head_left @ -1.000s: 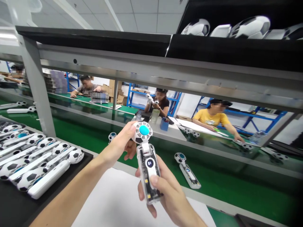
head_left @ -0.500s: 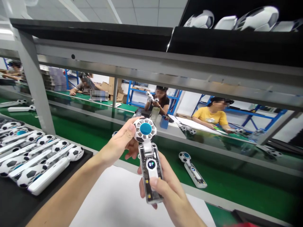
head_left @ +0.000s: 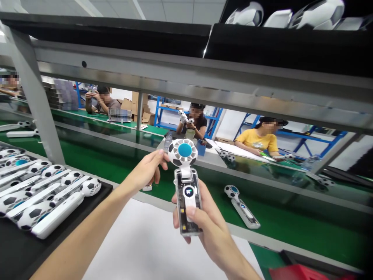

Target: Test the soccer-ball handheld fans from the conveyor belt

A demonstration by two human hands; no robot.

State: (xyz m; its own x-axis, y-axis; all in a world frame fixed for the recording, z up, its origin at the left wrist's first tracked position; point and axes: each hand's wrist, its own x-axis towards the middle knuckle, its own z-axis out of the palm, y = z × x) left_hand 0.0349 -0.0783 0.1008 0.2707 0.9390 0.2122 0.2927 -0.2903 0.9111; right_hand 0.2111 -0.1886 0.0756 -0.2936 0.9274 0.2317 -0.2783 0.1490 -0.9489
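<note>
My right hand (head_left: pixel 204 217) grips a handheld fan (head_left: pixel 189 202) by its clear-fronted handle, the thumb pressed on the white strip below a small round display that reads about 60. The fan's head is patterned like a black-and-white football with a blue disc in its centre, and it stands upright above the handle. My left hand (head_left: pixel 148 167) is just left of that head, fingers partly bent and apart, holding nothing. Its fingertips come very close to the head's edge; whether they touch I cannot tell. Under both hands lies a white sheet (head_left: pixel 140 237).
Several football-patterned fans (head_left: pixel 67 202) lie in a black tray on the left. Another fan (head_left: pixel 243 208) rests on the green conveyor belt (head_left: pixel 291 229). Overhead runs a grey shelf beam (head_left: pixel 163 83). Co-workers sit across the line, one in a yellow shirt (head_left: pixel 256 140). A red object (head_left: pixel 297 272) is at lower right.
My left hand has let go of the fan's head and moved slightly left. The display has gone from about 01 to about 60. The fan on the belt appears shifted slightly right.
</note>
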